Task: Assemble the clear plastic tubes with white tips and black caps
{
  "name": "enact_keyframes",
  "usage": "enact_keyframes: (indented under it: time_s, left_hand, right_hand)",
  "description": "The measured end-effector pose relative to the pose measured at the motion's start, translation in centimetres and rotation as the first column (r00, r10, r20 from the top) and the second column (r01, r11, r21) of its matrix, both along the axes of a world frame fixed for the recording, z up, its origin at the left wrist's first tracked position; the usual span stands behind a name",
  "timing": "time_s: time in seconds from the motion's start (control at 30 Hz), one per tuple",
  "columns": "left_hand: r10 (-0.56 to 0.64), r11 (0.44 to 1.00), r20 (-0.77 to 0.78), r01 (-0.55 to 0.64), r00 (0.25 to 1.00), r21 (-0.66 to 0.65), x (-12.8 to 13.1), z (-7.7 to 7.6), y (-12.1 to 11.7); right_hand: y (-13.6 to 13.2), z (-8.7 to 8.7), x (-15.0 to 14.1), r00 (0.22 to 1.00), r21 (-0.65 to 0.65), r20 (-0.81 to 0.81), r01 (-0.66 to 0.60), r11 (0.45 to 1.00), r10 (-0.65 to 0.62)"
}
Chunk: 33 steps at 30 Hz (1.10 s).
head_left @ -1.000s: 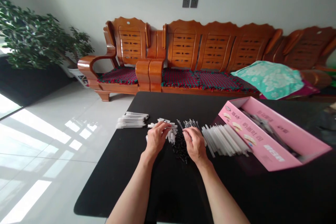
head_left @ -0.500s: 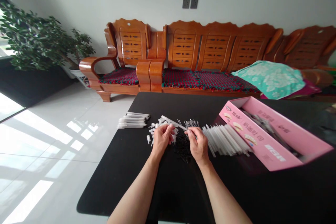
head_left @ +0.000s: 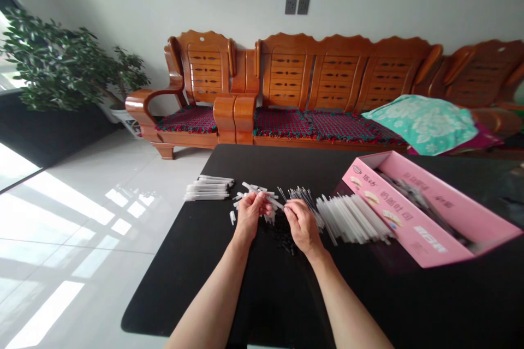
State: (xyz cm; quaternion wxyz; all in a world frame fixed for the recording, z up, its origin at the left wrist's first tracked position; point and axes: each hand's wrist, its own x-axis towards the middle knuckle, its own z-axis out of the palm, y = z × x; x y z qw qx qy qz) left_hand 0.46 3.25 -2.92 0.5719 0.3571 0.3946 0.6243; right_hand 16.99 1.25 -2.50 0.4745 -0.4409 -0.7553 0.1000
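Note:
A slim whitish pen [head_left: 275, 203] spans the gap between my hands above the table. My right hand [head_left: 302, 222] pinches its right end, and the closed fingers of my left hand [head_left: 249, 215] are at its other end. Loose white pen caps [head_left: 248, 187] lie in a heap around my left hand. Small black plugs [head_left: 285, 237] are piled between my wrists. Behind my right hand, thin pen refills [head_left: 302, 193] lie bunched. Clear pen barrels [head_left: 352, 219] are lined up to the right. Capped pens [head_left: 208, 188] are stacked at the left.
A pink cardboard box [head_left: 399, 223] with dark contents stands on the right of the black table [head_left: 180, 278]. Beyond the table is a wooden sofa [head_left: 286, 73] with a turquoise cloth [head_left: 426, 122]. A potted plant [head_left: 69, 65] stands at the far left.
The right hand has moved slightly left, toward the left hand. The pen, earlier angled up past the left fingertips, now lies between both hands' fingers.

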Motion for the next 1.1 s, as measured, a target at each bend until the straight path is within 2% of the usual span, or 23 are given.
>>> enact_keyframes:
  time_s: [0.3, 0.6, 0.87, 1.1]
  left_hand:
    - [0.063, 0.998, -0.019, -0.063, 0.998, -0.005, 0.12, 0.08, 0.06]
    - [0.064, 0.998, -0.016, -0.063, 0.998, 0.021, 0.07, -0.02, 0.04]
    - [0.072, 0.997, -0.009, -0.072, 0.997, 0.018, 0.08, 0.13, 0.08]
    - [0.067, 0.998, -0.014, -0.067, 0.998, 0.018, 0.04, 0.12, 0.09]
  right_hand:
    - [0.21, -0.46, -0.17, 1.0, 0.025, -0.012, -0.019, 1.0, 0.02]
    - [0.34, -0.39, -0.06, 0.997, 0.027, 0.057, -0.046, 0.999, 0.044]
    - [0.36, -0.35, -0.05, 1.0, 0.051, 0.006, -0.027, 0.998, 0.026]
    - [0.3, -0.17, -0.03, 0.998, 0.036, 0.015, -0.065, 0.997, 0.064]
